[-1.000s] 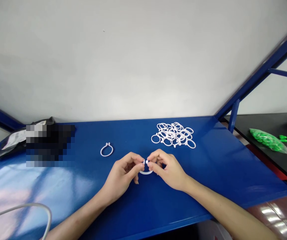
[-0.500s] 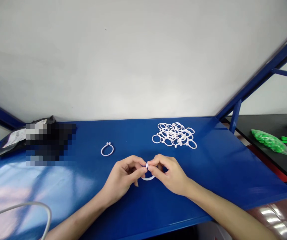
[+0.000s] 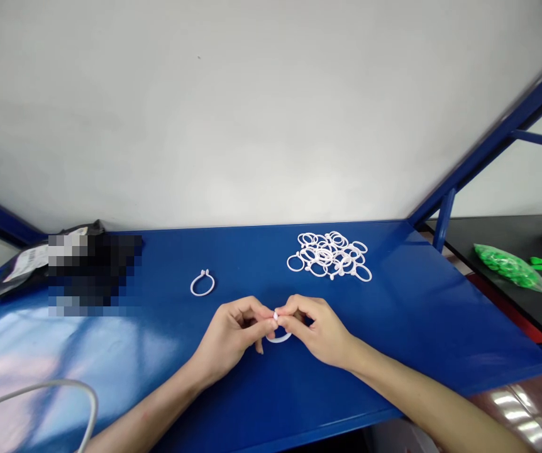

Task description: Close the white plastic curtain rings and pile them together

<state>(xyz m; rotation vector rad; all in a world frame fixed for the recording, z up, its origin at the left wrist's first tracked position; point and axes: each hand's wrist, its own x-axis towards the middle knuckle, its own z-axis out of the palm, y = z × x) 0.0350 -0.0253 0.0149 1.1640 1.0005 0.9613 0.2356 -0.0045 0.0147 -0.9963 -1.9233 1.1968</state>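
Note:
Between my two hands is a white plastic ring (image 3: 278, 339) with knobbed ends, held just over the blue table. My left hand (image 3: 240, 330) pinches one end between thumb and forefinger. From the other side, my right hand (image 3: 315, 327) pinches the opposite end, and the fingertips of both hands nearly meet at the knobs. Fingers cover part of the ring's upper arc. Beyond my left hand lies a single white ring (image 3: 202, 284), its two knobs side by side at the top. A loose pile of white rings (image 3: 330, 255) rests beyond my right hand.
A black plastic package (image 3: 30, 261) with a white label lies at the table's left, partly pixelated. A white cable (image 3: 63, 382) loops across the lower left. Blue frame bars (image 3: 445, 217) border the right side. On a dark surface there sits a clear bag of green pieces (image 3: 511, 269).
The knobbed ends of the held ring have come closer together between my fingertips. My right hand has shifted slightly left. The other rings lie as before.

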